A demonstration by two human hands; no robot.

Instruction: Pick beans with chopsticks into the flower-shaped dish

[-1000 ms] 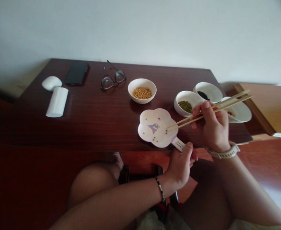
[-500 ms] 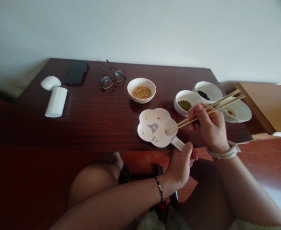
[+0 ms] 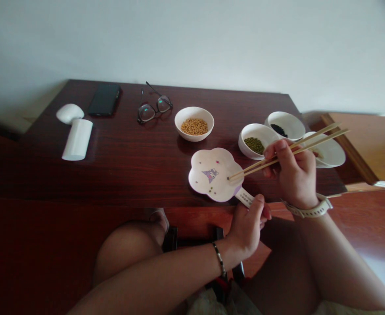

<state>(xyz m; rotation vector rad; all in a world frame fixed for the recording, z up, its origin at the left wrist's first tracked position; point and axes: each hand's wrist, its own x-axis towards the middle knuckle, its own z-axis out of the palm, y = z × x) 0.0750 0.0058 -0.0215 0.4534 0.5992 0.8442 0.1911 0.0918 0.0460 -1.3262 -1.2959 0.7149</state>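
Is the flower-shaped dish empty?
Not empty: a few green beans lie on the flower-shaped dish, mostly below its printed cartoon figure, while the left hand holds its handle.

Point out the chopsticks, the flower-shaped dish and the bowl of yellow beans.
Chopsticks (image 3: 246, 168), head view, shafts near the tips
Flower-shaped dish (image 3: 199, 175), head view, bare left lobe
Yellow bean bowl (image 3: 194, 137), head view, front rim

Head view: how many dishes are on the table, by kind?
White bowls: 4
Flower-shaped plate: 1
Total: 5
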